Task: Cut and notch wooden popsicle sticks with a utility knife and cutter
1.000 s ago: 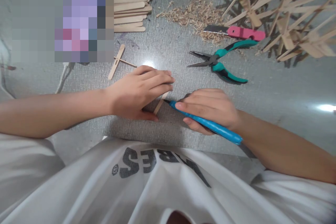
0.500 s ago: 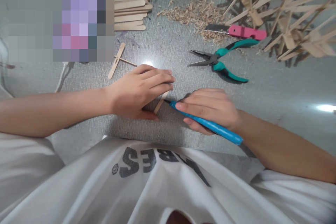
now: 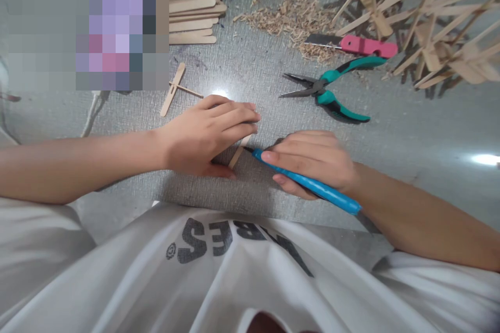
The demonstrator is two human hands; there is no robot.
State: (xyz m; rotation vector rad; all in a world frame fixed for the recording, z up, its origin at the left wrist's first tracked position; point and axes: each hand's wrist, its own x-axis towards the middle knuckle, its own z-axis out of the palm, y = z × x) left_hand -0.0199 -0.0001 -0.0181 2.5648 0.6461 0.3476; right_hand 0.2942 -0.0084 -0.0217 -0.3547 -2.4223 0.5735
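My left hand (image 3: 203,135) lies over a flat wooden stick (image 3: 239,152) on the grey mat, fingers curled and pressing it down. Only a short length of the stick shows between thumb and fingers. My right hand (image 3: 312,161) is closed round a blue-handled craft knife (image 3: 308,183), whose tip touches the stick just right of my left fingertips. The blade itself is too small to make out.
Teal-handled pliers (image 3: 328,94) and a pink-handled cutter (image 3: 353,45) lie beyond my hands. Wood shavings (image 3: 292,18) are heaped at the back, a stack of flat sticks (image 3: 195,8) at back left, a glued stick cross (image 3: 175,89) nearer, and assembled stick pieces (image 3: 429,15) at back right.
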